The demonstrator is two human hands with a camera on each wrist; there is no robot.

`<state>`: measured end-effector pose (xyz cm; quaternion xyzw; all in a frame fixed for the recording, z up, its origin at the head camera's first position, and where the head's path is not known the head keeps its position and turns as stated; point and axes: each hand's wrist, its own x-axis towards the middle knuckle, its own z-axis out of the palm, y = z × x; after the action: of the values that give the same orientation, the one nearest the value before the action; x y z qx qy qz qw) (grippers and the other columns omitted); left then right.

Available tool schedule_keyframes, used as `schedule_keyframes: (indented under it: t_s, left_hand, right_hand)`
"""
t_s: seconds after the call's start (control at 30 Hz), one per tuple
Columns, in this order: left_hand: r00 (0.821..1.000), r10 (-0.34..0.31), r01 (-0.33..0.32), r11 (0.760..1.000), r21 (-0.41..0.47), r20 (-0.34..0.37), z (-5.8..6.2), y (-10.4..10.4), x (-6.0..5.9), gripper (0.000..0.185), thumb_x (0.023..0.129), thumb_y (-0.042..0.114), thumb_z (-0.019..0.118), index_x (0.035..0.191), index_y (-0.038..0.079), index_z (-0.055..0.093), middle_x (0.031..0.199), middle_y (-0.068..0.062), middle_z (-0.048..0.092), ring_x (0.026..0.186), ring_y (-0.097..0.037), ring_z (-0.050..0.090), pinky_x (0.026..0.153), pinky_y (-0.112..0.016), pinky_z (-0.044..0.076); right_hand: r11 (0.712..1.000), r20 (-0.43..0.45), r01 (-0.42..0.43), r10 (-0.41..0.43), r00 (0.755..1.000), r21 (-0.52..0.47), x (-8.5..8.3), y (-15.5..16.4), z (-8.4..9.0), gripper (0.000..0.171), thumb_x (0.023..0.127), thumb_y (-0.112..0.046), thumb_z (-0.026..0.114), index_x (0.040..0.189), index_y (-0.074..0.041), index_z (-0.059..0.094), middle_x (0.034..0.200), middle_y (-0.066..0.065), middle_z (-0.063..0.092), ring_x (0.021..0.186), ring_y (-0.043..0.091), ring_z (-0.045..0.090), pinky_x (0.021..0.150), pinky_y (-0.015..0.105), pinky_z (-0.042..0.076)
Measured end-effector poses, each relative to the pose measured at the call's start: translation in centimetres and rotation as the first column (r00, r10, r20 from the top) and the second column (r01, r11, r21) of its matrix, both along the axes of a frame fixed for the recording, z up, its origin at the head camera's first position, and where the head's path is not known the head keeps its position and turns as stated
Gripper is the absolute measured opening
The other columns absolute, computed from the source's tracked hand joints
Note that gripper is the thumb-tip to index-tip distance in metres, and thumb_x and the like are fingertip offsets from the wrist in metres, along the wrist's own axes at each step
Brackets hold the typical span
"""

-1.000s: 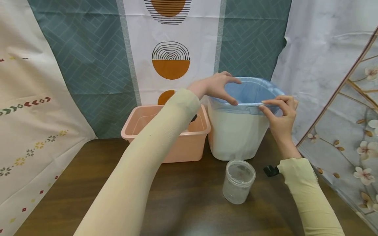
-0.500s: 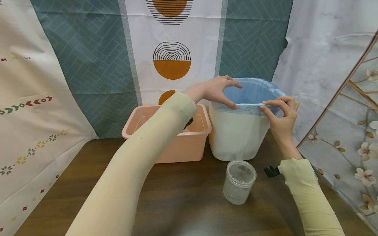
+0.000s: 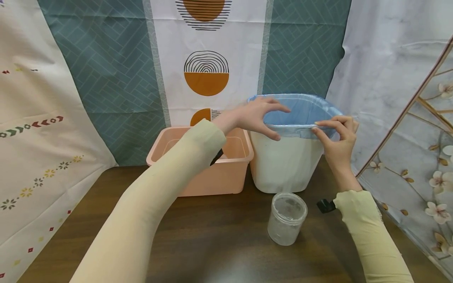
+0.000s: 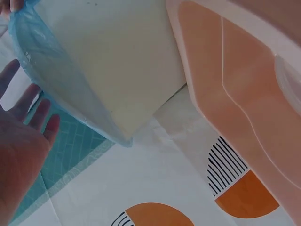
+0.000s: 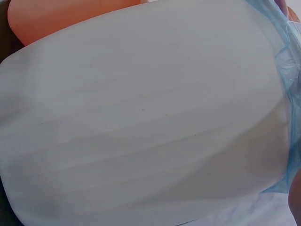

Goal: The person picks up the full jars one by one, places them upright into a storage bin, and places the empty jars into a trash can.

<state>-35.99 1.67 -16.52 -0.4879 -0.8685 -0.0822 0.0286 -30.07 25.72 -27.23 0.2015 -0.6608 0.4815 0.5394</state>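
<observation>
A white bin (image 3: pixel 283 165) stands upright on the table, lined with a thin blue plastic bag (image 3: pixel 306 108) folded over its rim. My right hand (image 3: pixel 337 135) pinches the bag's folded edge between thumb and forefinger at the front right of the rim. Beside the rim's left part is my left hand (image 3: pixel 253 114), thumb and fingers spread, gripping nothing. In the left wrist view, its fingers (image 4: pixel 40 115) lie close to the bag's edge; whether they touch it I cannot tell. The bin's wall fills most of the right wrist view.
Left of the bin, close against it, stands a pink plastic basin (image 3: pixel 212 179), with a pale, partly hidden thing (image 4: pixel 289 82) inside. A clear lidded jar (image 3: pixel 286 218) is on the brown table (image 3: pixel 219 236) in front of the bin. Patterned cloths (image 3: pixel 116 78) hang behind.
My left hand has drawn back leftward and slightly down along the bin's rim, fingers still spread. The right hand keeps its pinch on the bag's edge, nearly unmoved.
</observation>
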Motion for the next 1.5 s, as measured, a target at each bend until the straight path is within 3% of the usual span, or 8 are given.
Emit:
schedule_keyframes:
  t_s: [0.3, 0.67, 1.1, 1.33, 1.5]
  left_hand:
    - [0.999, -0.035, 0.036, 0.998, 0.058, -0.022, -0.8, -1.4, 0.9, 0.078, 0.082, 0.055, 0.072, 0.15, 0.031, 0.042, 0.158, 0.0, 0.034, 0.148, -0.023, 0.023, 0.119, -0.05, 0.025]
    - [0.994, -0.078, 0.089, 0.985, 0.146, -0.082, -2.9, -2.5, 1.5, 0.075, 0.08, 0.053, 0.075, 0.146, 0.029, 0.049, 0.152, 0.0, 0.041, 0.145, -0.024, 0.024, 0.118, -0.045, 0.023]
    - [0.987, -0.099, 0.128, 0.956, 0.262, -0.123, -4.7, -4.0, 2.2, 0.071, 0.077, 0.043, 0.082, 0.14, 0.023, 0.056, 0.148, -0.004, 0.044, 0.139, -0.024, 0.028, 0.117, -0.044, 0.023]
    - [0.981, -0.154, 0.182, 0.936, 0.302, -0.114, -5.9, -3.9, 3.3, 0.068, 0.078, 0.043, 0.081, 0.139, 0.023, 0.057, 0.15, -0.005, 0.041, 0.139, -0.025, 0.027, 0.114, -0.044, 0.028]
    - [0.969, -0.221, 0.245, 0.915, 0.321, -0.11, -7.6, -3.6, 4.2, 0.069, 0.078, 0.041, 0.082, 0.139, 0.021, 0.057, 0.151, -0.007, 0.041, 0.138, -0.023, 0.03, 0.112, -0.042, 0.029]
  right_hand:
    - [1.0, -0.015, -0.005, 0.005, 1.0, 0.02, -0.4, 0.3, -0.2, 0.018, 0.08, 0.0, 0.079, 0.092, 0.011, 0.072, 0.095, -0.023, 0.05, 0.102, 0.003, 0.037, 0.098, 0.027, 0.021]
    - [0.992, -0.027, -0.006, 0.01, 1.0, 0.125, -0.4, 1.2, -0.1, 0.014, 0.082, 0.001, 0.076, 0.093, 0.01, 0.073, 0.099, -0.023, 0.051, 0.097, -0.001, 0.038, 0.096, 0.026, 0.018]
    - [0.993, -0.015, -0.001, 0.003, 1.0, 0.114, -0.2, 1.1, 0.0, 0.012, 0.079, 0.012, 0.073, 0.091, 0.012, 0.073, 0.098, -0.023, 0.05, 0.096, 0.0, 0.038, 0.097, 0.026, 0.018]
    - [0.995, -0.022, 0.002, 0.0, 1.0, 0.102, 0.0, 0.8, 0.1, 0.012, 0.08, 0.011, 0.073, 0.092, 0.012, 0.072, 0.098, -0.024, 0.049, 0.098, 0.001, 0.038, 0.096, 0.026, 0.019]
    - [0.995, -0.037, -0.001, 0.005, 0.999, 0.105, 0.0, 0.8, 0.0, 0.011, 0.081, 0.01, 0.073, 0.092, 0.012, 0.072, 0.099, -0.023, 0.05, 0.098, 0.0, 0.039, 0.097, 0.027, 0.019]
